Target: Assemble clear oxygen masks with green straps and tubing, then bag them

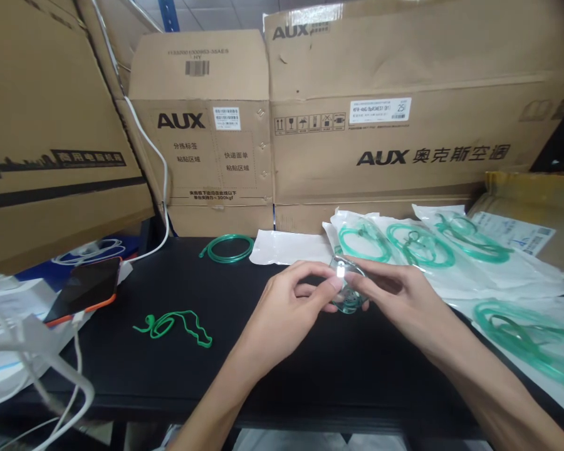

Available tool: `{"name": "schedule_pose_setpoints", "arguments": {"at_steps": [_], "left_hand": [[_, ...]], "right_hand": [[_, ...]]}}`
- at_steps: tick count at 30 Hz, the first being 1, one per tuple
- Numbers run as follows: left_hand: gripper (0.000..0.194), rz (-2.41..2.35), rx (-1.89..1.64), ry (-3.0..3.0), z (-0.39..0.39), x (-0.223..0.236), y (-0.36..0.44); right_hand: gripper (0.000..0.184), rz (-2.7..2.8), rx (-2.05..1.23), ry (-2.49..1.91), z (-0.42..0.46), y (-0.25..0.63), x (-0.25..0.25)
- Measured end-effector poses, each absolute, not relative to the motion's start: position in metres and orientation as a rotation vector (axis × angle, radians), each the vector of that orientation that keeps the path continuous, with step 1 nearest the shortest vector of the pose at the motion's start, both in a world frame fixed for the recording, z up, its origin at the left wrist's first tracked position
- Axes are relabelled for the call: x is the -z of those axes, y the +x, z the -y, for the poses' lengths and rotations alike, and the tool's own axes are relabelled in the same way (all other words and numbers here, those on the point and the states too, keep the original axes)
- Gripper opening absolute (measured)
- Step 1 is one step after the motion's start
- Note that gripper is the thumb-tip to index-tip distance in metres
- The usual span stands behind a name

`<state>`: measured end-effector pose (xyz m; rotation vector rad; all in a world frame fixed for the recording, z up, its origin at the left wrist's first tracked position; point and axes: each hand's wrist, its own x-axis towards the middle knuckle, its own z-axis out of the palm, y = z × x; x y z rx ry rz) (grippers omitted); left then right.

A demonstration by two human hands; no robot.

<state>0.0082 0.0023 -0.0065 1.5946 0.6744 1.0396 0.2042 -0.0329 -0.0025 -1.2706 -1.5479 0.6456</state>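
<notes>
Both my hands meet over the middle of the black table [183,369] around a clear, green-tinted plastic mask [349,299]. My left hand [295,299] pinches its top edge near a small white metal strip [341,273] with thumb and forefinger. My right hand [399,293] grips the mask from the right side, fingers curled round it. A loose green elastic strap [175,326] lies on the table to the left. A coil of green tubing [227,247] lies farther back.
Sealed bags with green masks and tubing [418,247] are piled at the right. An empty white bag [289,247] lies behind my hands. A phone in an orange case [85,289] and white cables [51,376] sit at the left. Large cardboard boxes [385,125] wall the back.
</notes>
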Motion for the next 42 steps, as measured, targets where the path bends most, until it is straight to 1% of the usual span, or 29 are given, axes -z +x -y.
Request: {"name": "schedule_pose_setpoints", "arguments": {"at_steps": [4,9,14,26,36,40,42], "left_hand": [[0.022,-0.679,-1.11,1.683,-0.004,0.008,0.008],[0.023,-0.822,-1.144,1.867,-0.006,0.01,0.005],[0.021,-0.802,-1.174,1.839,-0.005,0.012,0.007],[0.014,-0.795,-1.261,1.778,-0.005,0.017,0.012],[0.013,-0.794,-1.295,1.767,-0.007,0.019,0.015],[0.015,-0.806,-1.26,1.9,-0.009,0.016,0.01],[0.015,-0.815,-1.311,2.036,-0.009,0.013,0.007]], "right_hand": [[0.041,1.632,-0.652,-1.229,0.033,0.204,0.003],[0.043,1.717,-0.729,-1.256,0.033,0.206,-0.001],[0.041,1.715,-0.758,-1.268,0.035,0.207,-0.001],[0.041,1.65,-0.704,-1.271,0.035,0.204,0.003],[0.036,1.616,-0.642,-1.323,0.037,0.198,0.007],[0.033,1.634,-0.728,-1.266,0.035,0.198,0.005],[0.031,1.67,-0.802,-1.262,0.035,0.201,0.004]]}}
